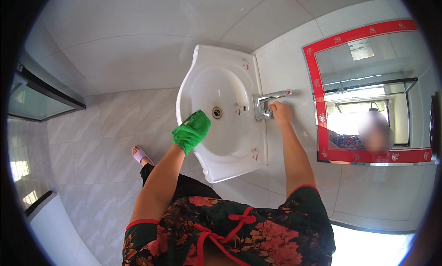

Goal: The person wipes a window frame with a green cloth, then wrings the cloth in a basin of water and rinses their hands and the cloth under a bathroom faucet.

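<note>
A green cloth (196, 127) is wrapped about my left hand (186, 135), at the near left rim of a white ceramic washbasin (224, 167). My right hand (280, 112) is at the wall side of the chrome faucet (262, 100), its fingers touching or just beside the round knob; whether they grip it is hidden. The faucet's lever (281, 94) reaches over toward the wall. No water is seen running. The metal drain (217, 112) lies uncovered in the bowl, and small floral prints mark the basin.
A mirror with a red floral frame (321, 117) hangs on the tiled wall at the right. A dark-framed glass panel (41, 103) stands at the far left. A foot in a lilac slipper (140, 155) rests on the grey tiled floor (117, 128).
</note>
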`<move>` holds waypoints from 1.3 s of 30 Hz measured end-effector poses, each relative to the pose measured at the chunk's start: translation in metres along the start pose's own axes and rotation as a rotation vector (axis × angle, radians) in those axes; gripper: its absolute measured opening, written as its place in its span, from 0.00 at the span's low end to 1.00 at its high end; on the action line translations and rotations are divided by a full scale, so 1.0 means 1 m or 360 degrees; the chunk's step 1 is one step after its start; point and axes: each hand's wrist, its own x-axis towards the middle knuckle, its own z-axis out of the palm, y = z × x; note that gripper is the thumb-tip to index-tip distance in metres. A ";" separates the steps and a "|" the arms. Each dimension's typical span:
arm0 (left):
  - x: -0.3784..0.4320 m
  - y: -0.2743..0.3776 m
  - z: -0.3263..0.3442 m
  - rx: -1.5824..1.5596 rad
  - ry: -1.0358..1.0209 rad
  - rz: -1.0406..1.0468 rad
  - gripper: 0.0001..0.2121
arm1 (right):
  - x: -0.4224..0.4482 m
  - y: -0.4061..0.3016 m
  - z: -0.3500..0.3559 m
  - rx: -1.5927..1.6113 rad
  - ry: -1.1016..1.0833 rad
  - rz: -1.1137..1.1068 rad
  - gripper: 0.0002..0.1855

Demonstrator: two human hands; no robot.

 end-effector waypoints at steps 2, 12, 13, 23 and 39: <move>-0.005 -0.002 0.001 -0.0227 0.0021 -0.0112 0.17 | 0.000 -0.006 -0.001 -0.0036 -0.0011 0.0029 0.12; 0.005 0.039 -0.022 0.0537 -0.0192 0.0156 0.16 | 0.001 0.005 0.002 0.0079 -0.0018 -0.0042 0.13; 0.005 0.045 -0.023 0.0779 -0.0244 0.0235 0.16 | 0.002 0.010 0.003 0.0104 -0.0058 -0.0022 0.13; 0.010 0.066 -0.037 0.2345 -0.0486 0.0641 0.16 | 0.007 -0.002 -0.003 0.0164 -0.0189 0.0078 0.13; 0.013 0.098 -0.041 0.1605 -0.0535 0.0418 0.16 | 0.008 -0.018 -0.003 -0.0036 -0.0463 0.0746 0.31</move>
